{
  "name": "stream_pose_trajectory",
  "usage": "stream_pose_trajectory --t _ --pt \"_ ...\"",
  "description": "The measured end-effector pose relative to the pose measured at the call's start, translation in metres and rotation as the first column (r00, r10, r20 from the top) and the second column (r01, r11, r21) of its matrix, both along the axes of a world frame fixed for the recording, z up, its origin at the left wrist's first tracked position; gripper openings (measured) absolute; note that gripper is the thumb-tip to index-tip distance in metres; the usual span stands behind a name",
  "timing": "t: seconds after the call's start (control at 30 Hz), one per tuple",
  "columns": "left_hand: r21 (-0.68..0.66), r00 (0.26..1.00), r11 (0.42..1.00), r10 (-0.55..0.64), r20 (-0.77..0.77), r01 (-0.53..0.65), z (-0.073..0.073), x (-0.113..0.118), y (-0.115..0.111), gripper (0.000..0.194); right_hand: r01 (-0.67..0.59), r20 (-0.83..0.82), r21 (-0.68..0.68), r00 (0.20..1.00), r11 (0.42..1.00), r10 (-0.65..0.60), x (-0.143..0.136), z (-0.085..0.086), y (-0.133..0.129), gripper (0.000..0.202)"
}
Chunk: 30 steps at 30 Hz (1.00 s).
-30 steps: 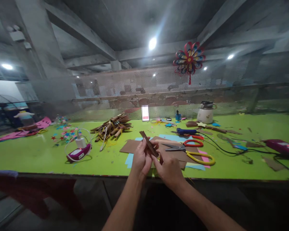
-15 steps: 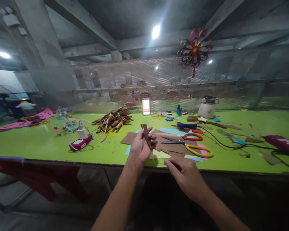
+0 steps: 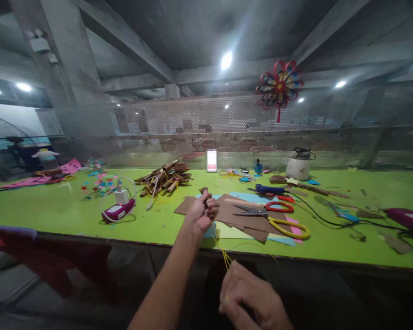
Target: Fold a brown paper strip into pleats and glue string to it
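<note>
My left hand (image 3: 203, 211) is closed in a fist around a brown rolled paper piece (image 3: 203, 189), and only its top end shows above the fingers. Yellow strings (image 3: 223, 250) run from below that fist down to my right hand (image 3: 249, 298), which pinches them low in front of the table edge. The strings look fairly straight between the two hands. Brown cardboard sheets (image 3: 242, 220) lie beside the left hand, over blue, yellow and pink paper. On them rest scissors (image 3: 273, 215) with one red and one yellow handle.
A pile of brown paper rolls (image 3: 167, 176) lies behind the left hand. Left of it is a purple power strip (image 3: 119, 211) with a charger. A blue-handled tool (image 3: 270, 189) trails a black cable to the right. Farther back stand a white kettle (image 3: 298, 166) and a lit phone (image 3: 211, 160).
My left hand has closed over the brown piece that lay in its open palm. My right hand has moved down and toward me, drawing the yellow strings out. The view has tilted slightly up.
</note>
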State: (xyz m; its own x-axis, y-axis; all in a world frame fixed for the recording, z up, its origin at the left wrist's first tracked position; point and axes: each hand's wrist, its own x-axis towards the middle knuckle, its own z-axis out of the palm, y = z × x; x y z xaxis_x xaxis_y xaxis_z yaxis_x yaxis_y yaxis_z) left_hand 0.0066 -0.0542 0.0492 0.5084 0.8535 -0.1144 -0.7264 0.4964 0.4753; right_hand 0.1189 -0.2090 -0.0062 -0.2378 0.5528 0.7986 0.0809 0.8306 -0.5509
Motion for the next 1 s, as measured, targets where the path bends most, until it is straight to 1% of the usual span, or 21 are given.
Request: stream_pose_trajectory --t 0.07,0.13,0.17,0.2,0.23,0.3,0.33,0.37,0.43,0.47,0.5,0.53,0.57,0.6,0.63,0.7,0.77,0.83,0.9,0.93,1.0 --pt "0.065 0.999 0.997 -0.035 -0.028 0.037 0.006 -0.004 0.001 0.033 -0.027 0.057 0.117 0.998 0.993 0.02 0.002 0.001 -0.008 0.011" --pt "0.173 0.995 0.982 -0.061 -0.073 0.072 0.015 -0.009 -0.001 0.03 0.045 0.131 0.097 0.99 0.994 -0.057 0.015 0.005 -0.014 0.008" --pt "0.244 0.991 0.965 -0.075 -0.109 0.1 0.021 -0.013 -0.003 0.027 0.126 0.16 0.057 0.978 0.99 -0.133 0.026 0.008 -0.015 0.007" --pt "0.319 0.983 0.937 -0.097 -0.159 0.144 0.028 -0.017 -0.006 0.023 0.228 0.18 -0.021 0.959 0.973 -0.22 0.04 0.01 -0.015 0.009" --pt "0.39 0.967 0.898 -0.12 -0.225 0.203 0.035 -0.022 -0.008 0.021 0.328 0.15 -0.074 0.937 0.942 -0.315 0.054 0.013 -0.013 0.013" --pt "0.482 0.912 0.808 -0.154 -0.381 0.338 0.05 -0.031 -0.014 0.019 0.519 0.07 -0.177 0.854 0.836 -0.515 0.083 0.023 -0.004 0.018" --pt "0.497 0.871 0.764 -0.167 -0.462 0.411 0.058 -0.035 -0.017 0.021 0.566 0.016 -0.211 0.817 0.797 -0.577 0.094 0.03 0.003 0.016" --pt "0.491 0.82 0.723 -0.184 -0.542 0.486 0.066 -0.039 -0.021 0.022 0.556 -0.009 -0.262 0.816 0.789 -0.578 0.101 0.039 0.012 0.015" --pt "0.436 0.692 0.641 -0.213 -0.69 0.632 0.081 -0.041 -0.027 0.025 0.418 -0.056 -0.309 0.889 0.854 -0.455 0.101 0.061 0.034 0.036" --pt "0.405 0.634 0.607 -0.218 -0.742 0.683 0.089 -0.04 -0.03 0.025 0.299 -0.074 -0.305 0.939 0.904 -0.336 0.095 0.072 0.046 0.051" --pt "0.379 0.586 0.584 -0.213 -0.782 0.718 0.096 -0.038 -0.032 0.024 0.162 -0.078 -0.304 0.978 0.939 -0.194 0.085 0.082 0.059 0.062" --pt "0.358 0.55 0.572 -0.204 -0.81 0.738 0.103 -0.035 -0.034 0.023 0.018 -0.073 -0.321 0.996 0.947 -0.044 0.073 0.091 0.072 0.066" --pt "0.345 0.527 0.568 -0.189 -0.829 0.747 0.11 -0.033 -0.035 0.02 -0.105 -0.062 -0.353 0.994 0.93 0.089 0.062 0.098 0.085 0.061" --pt "0.334 0.504 0.564 -0.174 -0.846 0.755 0.116 -0.032 -0.036 0.018 -0.194 -0.046 -0.397 0.98 0.897 0.192 0.053 0.102 0.096 0.051" --pt "0.321 0.481 0.563 -0.161 -0.862 0.762 0.122 -0.033 -0.035 0.018 -0.239 -0.036 -0.444 0.968 0.864 0.25 0.047 0.104 0.105 0.041" --pt "0.314 0.467 0.567 -0.144 -0.872 0.762 0.13 -0.04 -0.031 0.019 -0.225 -0.025 -0.465 0.97 0.856 0.241 0.048 0.104 0.118 0.035" --pt "0.308 0.458 0.58 -0.128 -0.88 0.754 0.132 -0.054 -0.023 0.022 -0.122 0.092 -0.455 0.979 0.882 0.183 0.066 0.101 0.126 0.036" --pt "0.311 0.455 0.585 -0.113 -0.883 0.749 0.126 -0.069 -0.011 0.024 0.039 0.29 -0.416 0.953 0.908 0.091 0.093 0.1 0.13 0.038" --pt "0.323 0.467 0.575 -0.119 -0.876 0.752 0.115 -0.081 0.0 0.023 0.194 0.508 -0.353 0.861 0.915 0.013 0.12 0.1 0.135 0.04" --pt "0.326 0.479 0.568 -0.138 -0.867 0.755 0.108 -0.084 0.005 0.022 0.267 0.602 -0.301 0.798 0.916 -0.035 0.131 0.1 0.138 0.039" --pt "0.345 0.515 0.564 -0.171 -0.84 0.75 0.092 -0.086 0.011 0.018 0.381 0.733 -0.189 0.668 0.905 -0.128 0.149 0.099 0.146 0.036"
